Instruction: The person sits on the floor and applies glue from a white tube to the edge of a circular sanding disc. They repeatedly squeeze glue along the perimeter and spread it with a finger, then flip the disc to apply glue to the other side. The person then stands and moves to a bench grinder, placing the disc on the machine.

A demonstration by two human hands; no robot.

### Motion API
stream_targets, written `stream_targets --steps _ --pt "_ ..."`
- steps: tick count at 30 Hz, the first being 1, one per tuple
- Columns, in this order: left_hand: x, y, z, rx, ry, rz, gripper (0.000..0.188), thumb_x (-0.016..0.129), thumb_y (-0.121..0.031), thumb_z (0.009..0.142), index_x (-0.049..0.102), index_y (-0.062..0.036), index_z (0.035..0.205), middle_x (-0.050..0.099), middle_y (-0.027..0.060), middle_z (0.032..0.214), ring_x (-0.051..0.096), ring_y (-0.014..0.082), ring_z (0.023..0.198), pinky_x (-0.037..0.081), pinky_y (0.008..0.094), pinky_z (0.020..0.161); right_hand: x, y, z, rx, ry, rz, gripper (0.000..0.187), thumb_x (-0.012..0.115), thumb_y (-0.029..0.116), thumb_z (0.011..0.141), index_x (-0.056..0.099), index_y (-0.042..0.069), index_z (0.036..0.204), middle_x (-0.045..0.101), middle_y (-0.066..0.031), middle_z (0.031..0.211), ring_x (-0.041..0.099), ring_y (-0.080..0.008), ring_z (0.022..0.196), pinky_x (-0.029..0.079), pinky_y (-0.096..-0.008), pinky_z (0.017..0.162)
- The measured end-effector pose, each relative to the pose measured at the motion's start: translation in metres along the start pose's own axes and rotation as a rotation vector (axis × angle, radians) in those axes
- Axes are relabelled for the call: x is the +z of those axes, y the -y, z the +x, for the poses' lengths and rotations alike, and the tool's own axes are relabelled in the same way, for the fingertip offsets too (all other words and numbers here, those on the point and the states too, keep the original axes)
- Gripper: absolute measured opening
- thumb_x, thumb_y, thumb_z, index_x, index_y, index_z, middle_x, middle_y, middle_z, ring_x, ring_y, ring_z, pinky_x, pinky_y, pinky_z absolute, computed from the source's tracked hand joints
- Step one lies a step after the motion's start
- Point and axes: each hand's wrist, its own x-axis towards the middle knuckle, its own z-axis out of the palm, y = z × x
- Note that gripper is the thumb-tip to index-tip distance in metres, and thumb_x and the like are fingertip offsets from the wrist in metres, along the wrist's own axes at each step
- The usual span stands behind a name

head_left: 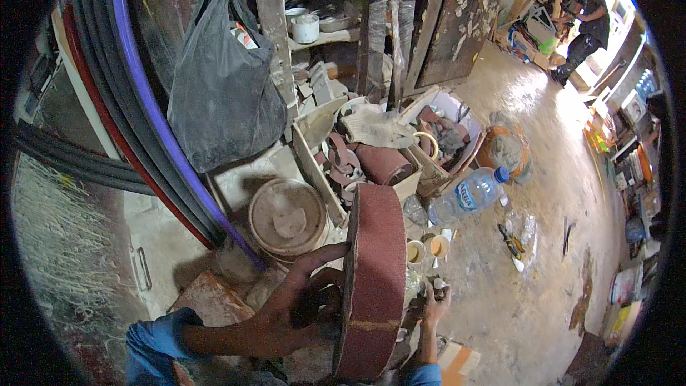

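Note:
My left hand (pixel 289 307) grips the left side of a reddish-brown sanding belt (pixel 379 257), which stands on edge as a broad curved band. A pale seam crosses its lower part. The belt hides some fingertips, and I cannot tell whether a wheel sits inside it. To its right, my right hand (pixel 434 307) is closed with the fingertips drawn together round a small pale thing I cannot make out. Just beyond that hand are two small cups, one tan-filled (pixel 439 246) and one darker (pixel 416 251). A large clear water bottle (pixel 468 196) with a blue cap lies past them.
Boxes of abrasive rolls (pixel 382 162) stand ahead, a work glove (pixel 375 127) on top. A dusty lidded bucket (pixel 287 216) and hanging black bag (pixel 225 93) are left, beside a bundle of hoses (pixel 128 100). Pliers (pixel 511 243) lie right. Another person (pixel 586 21) is far right.

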Motion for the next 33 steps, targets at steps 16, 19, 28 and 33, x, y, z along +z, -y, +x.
stream_targets --steps 16,19,28,33 --pt "-0.017 0.084 0.033 -0.128 0.020 0.225 0.085 0.070 -0.008 0.089 0.021 -0.0127 0.158 0.053 0.0059 0.129 0.051 0.0141 0.114 0.040 0.0305 0.097 -0.030 0.284 -0.104 -0.055 0.119 0.560 0.030 0.064 0.020 0.094 0.055 0.000 0.114 0.057 -0.0092 0.102 0.057 -0.0141 0.076 0.048 -0.0274 0.066" --pt "-0.013 0.085 0.030 -0.169 0.001 0.247 0.086 0.071 -0.007 0.088 0.021 -0.0128 0.158 0.054 0.0063 0.128 0.051 0.0135 0.112 0.041 0.0296 0.094 -0.037 0.304 -0.118 0.002 0.100 0.659 0.037 0.068 0.025 0.090 0.053 0.000 0.113 0.055 -0.0067 0.098 0.053 -0.0112 0.068 0.045 -0.0244 0.059" --pt "-0.013 0.079 0.029 -0.127 -0.029 0.398 0.083 0.073 -0.008 0.086 0.027 -0.0116 0.156 0.059 0.0078 0.120 0.058 0.0133 0.102 0.047 0.0275 0.084 -0.026 0.315 -0.133 0.009 0.020 0.498 0.042 0.075 0.024 0.084 0.047 0.004 0.108 0.044 -0.0034 0.094 0.051 -0.0120 0.078 0.046 -0.0281 0.065" --pt "-0.016 0.079 0.030 -0.163 -0.039 0.419 0.085 0.075 -0.009 0.085 0.028 -0.0130 0.156 0.058 0.0083 0.119 0.058 0.0138 0.102 0.047 0.0286 0.086 -0.029 0.315 -0.141 0.042 0.048 0.524 0.061 0.080 0.024 0.082 0.046 0.002 0.127 0.048 -0.0059 0.107 0.054 -0.0168 0.094 0.051 -0.0349 0.083"
